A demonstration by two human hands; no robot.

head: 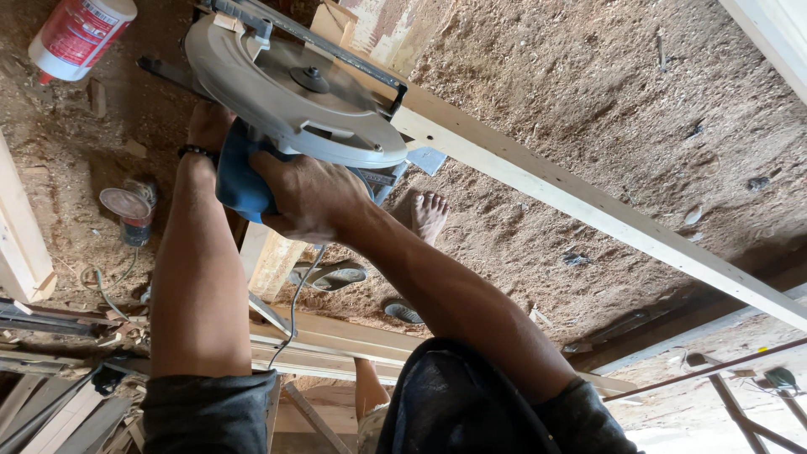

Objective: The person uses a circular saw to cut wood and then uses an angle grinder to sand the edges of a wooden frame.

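Red-white bottle, small can, sandals on sawdust floor.

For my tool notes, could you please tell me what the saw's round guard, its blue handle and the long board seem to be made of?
Round guard: probably cast metal, matte grey with a dull sheen.
Blue handle: likely moulded plastic, smooth and evenly coloured, held by the right hand.
Long board: pale, bare wood, unpainted, with sawdust below.
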